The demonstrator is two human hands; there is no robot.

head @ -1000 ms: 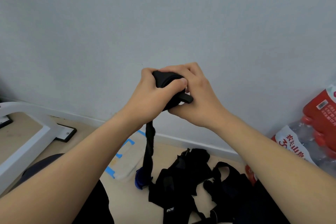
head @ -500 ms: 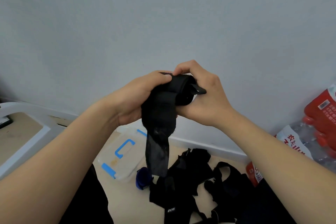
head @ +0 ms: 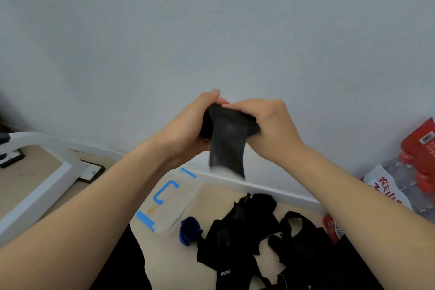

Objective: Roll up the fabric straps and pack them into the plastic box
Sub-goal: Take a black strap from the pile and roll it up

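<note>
- Since 0.5 s ago the loose tail of the black strap [head: 227,146] has shortened. It hung down toward the floor pile then, and now its blurred end stops near the skirting line at mid-frame. We judge that more length is wound on.
- Left hand [head: 188,129]: fingers curled round the left side of the roll, thumb up on top.
- Right hand [head: 270,129]: fingers clenched over the roll's right end.
- We judge that 2 hands are needed, 1 keeping the coil tight while the other turns it.
- We hold the strap in the air at frame centre, probably so the tail hangs straight under its own weight and feeds in without twisting.
- Plastic box [head: 186,198], clear with blue latches, lies on the floor at lower centre-left. We cannot tell whether it is open or what it contains.
- 1 blue roll [head: 189,231] lies just beside the box, outside it.
- Pile of black straps [head: 247,231] is at lower centre, near the box.
- Judgement: this roll is nearly finished, and nothing visibly packed yet.
</note>
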